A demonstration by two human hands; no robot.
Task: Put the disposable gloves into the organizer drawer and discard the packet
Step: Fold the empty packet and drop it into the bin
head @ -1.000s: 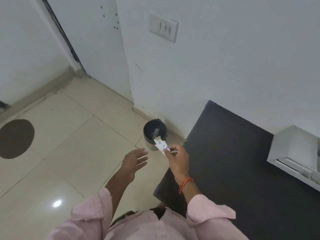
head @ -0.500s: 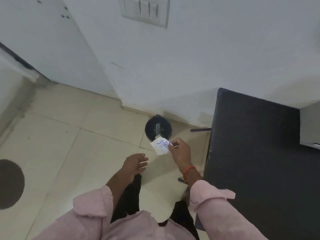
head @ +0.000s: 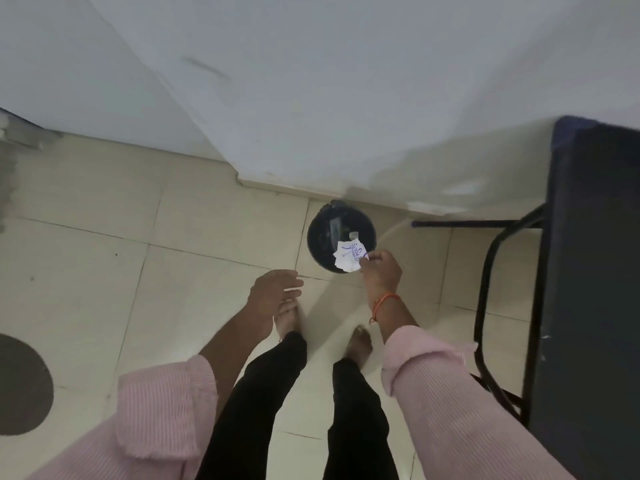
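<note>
A small white packet with purple print is pinched between the fingers of my right hand. The packet hangs over the near right rim of a round black waste bin standing on the floor against the wall. A few scraps lie inside the bin. My left hand hovers lower left of the bin with fingers loosely apart and nothing in it. The gloves and the organizer drawer are out of view.
A dark table with black metal legs stands at the right, close to the bin. My bare feet stand on cream floor tiles just before the bin. A dark round patch marks the floor at the left. A white wall rises behind.
I have stepped closer and my view has tilted down onto the bin. My right hand has carried the packet forward, over the bin's opening. The left hand stays open beside it.
</note>
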